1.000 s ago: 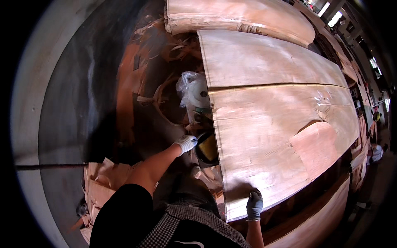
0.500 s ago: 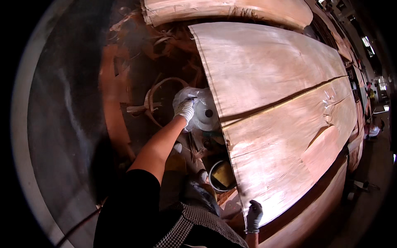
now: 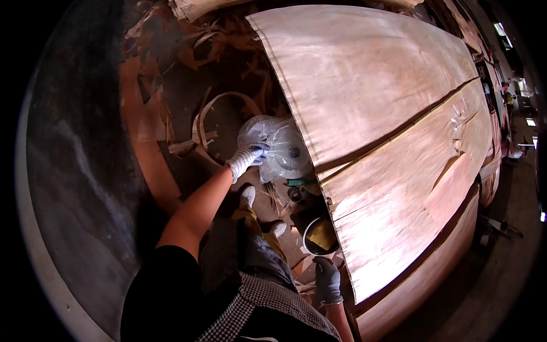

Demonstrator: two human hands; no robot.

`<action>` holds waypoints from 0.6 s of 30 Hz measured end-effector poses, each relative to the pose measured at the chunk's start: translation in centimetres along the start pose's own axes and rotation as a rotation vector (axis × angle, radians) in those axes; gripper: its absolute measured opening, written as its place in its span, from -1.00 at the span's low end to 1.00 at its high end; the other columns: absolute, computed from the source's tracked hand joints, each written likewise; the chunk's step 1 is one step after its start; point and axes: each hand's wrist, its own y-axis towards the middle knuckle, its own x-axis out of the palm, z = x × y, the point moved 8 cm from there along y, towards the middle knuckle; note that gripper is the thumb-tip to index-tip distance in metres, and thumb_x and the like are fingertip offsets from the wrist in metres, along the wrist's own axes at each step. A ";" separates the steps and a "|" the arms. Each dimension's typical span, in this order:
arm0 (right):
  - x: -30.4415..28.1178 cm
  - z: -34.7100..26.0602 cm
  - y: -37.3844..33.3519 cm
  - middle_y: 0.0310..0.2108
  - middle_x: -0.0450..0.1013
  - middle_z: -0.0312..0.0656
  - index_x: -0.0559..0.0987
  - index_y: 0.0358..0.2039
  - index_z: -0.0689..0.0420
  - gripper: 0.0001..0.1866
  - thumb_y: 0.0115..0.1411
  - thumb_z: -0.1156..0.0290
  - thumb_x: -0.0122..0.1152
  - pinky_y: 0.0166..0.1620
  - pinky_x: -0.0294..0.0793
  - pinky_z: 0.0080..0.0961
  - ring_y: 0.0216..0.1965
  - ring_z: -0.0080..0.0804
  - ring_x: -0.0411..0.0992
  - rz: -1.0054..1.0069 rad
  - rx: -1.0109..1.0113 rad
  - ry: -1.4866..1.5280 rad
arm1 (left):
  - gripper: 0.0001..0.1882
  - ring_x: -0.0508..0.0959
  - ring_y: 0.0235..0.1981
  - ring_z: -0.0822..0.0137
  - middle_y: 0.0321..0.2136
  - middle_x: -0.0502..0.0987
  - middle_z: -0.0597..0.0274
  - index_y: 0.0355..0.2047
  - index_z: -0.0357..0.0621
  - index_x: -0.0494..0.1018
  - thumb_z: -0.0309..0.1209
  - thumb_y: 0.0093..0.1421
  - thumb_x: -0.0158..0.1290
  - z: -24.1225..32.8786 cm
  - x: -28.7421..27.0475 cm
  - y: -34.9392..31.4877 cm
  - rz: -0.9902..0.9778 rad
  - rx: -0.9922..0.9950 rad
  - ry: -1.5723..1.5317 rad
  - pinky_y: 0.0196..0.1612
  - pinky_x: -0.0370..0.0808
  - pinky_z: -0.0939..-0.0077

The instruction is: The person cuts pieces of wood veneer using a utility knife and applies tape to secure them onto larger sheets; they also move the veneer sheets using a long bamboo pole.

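My left hand (image 3: 248, 157), in a white and grey striped glove, pinches the edge of a clear plastic bag (image 3: 265, 126). Inside or beneath the plastic is a round, whitish roll-like thing (image 3: 285, 164) with a dark hole in its middle. It sits low beside the left edge of a large stack of pale wood veneer sheets (image 3: 376, 102). My right hand (image 3: 327, 280), in a grey glove, is at the stack's near left corner, just below a dark bucket (image 3: 320, 236) holding something yellow. Its fingers are curled, and whatever they may hold is hidden.
Torn veneer strips (image 3: 149, 114) and a curled strip (image 3: 199, 122) litter the floor at left. A green and black object (image 3: 296, 191) lies between my feet and the stack. A dark, smooth surface (image 3: 80, 142) fills the far left. More sheets (image 3: 421, 285) lie at right.
My left hand has shifted slightly left and down on the plastic. My right hand has come off the veneer's corner, moving left and up toward the bucket. The view has shifted too.
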 end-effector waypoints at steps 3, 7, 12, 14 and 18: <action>-0.4 0.0 1.0 -0.27 0.50 -0.02 0.57 -0.24 0.18 -0.81 0.15 0.53 0.04 -0.14 0.46 -0.37 -0.20 -0.14 0.48 0.052 -0.047 -0.009 | -0.74 0.56 -0.27 0.35 -0.29 0.54 0.27 -0.13 -0.07 0.47 -0.30 0.19 0.02 1.0 -0.1 -1.1 -0.028 -0.043 -0.077 -0.14 0.53 0.34; -0.1 -0.1 1.4 -0.25 0.49 -0.02 0.56 -0.23 0.17 -0.77 0.09 0.57 0.02 -0.14 0.45 -0.36 -0.19 -0.12 0.47 0.059 -0.060 0.063 | -0.72 0.57 -0.31 0.14 -0.29 0.56 0.12 -0.14 -0.08 0.47 -0.26 0.17 0.02 2.5 -3.8 -1.4 0.319 0.037 0.466 -0.19 0.51 0.22; 1.7 -0.9 1.9 -0.23 0.48 -0.06 0.54 -0.22 0.11 -0.69 -0.02 0.61 0.02 -0.15 0.45 -0.34 -0.17 -0.10 0.46 -0.049 -0.039 0.083 | -0.69 0.53 -0.33 -0.03 -0.30 0.53 -0.05 -0.11 -0.02 0.45 -0.22 0.16 -0.01 6.9 1.0 -3.9 0.429 0.468 1.274 -0.25 0.47 0.12; 2.5 -1.5 2.0 -0.23 0.48 -0.08 0.54 -0.22 0.12 -0.70 -0.01 0.60 0.04 -0.15 0.45 -0.34 -0.18 -0.09 0.46 -0.035 -0.069 0.060 | -0.64 0.53 -0.31 -0.03 -0.29 0.54 -0.01 -0.08 -0.02 0.43 -0.15 0.16 -0.02 6.8 2.9 -3.6 0.460 0.468 1.192 -0.23 0.46 0.08; 3.4 -3.8 3.4 -0.23 0.47 -0.06 0.55 -0.23 0.14 -0.74 0.04 0.59 0.07 -0.14 0.45 -0.37 -0.18 -0.12 0.45 -0.067 -0.100 0.109 | -0.61 0.57 -0.42 0.22 -0.38 0.58 0.23 -0.11 -0.07 0.46 -0.10 0.16 0.03 1.0 3.0 0.7 0.233 0.068 0.452 -0.37 0.50 0.25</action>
